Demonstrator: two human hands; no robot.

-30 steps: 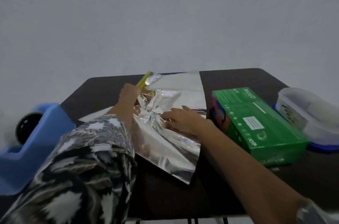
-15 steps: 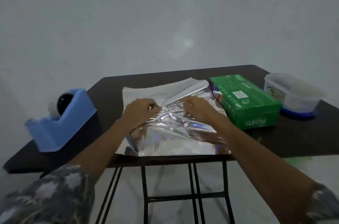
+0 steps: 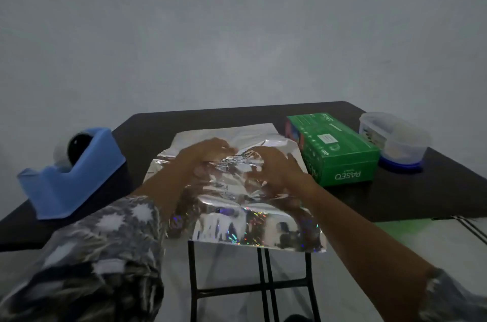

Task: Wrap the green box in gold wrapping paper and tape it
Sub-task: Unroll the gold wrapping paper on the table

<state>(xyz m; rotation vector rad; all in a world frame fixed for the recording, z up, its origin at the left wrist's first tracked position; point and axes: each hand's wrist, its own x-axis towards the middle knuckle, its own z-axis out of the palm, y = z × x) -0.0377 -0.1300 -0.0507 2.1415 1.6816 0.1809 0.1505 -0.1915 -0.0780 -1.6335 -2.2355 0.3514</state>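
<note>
The wrapping paper (image 3: 250,227) lies silver side up on the dark table (image 3: 147,129), creased in the middle, with its near edge hanging over the table's front. My left hand (image 3: 208,154) rests on the crumpled centre with fingers curled into the foil. Just to its right, my right hand (image 3: 275,167) presses on the paper with fingers spread. The green box (image 3: 340,153) lies on the table right of the sheet, touching its edge and apart from both hands.
A blue tape dispenser (image 3: 71,176) stands at the table's left edge. A clear plastic tub (image 3: 395,142) on a blue lid sits at the right, behind the box. Black table legs (image 3: 263,282) show below the front edge.
The crumpled sheet has been spread out flatter and now hangs over the front edge. Both hands have come together at its centre. The view has pulled back from the table.
</note>
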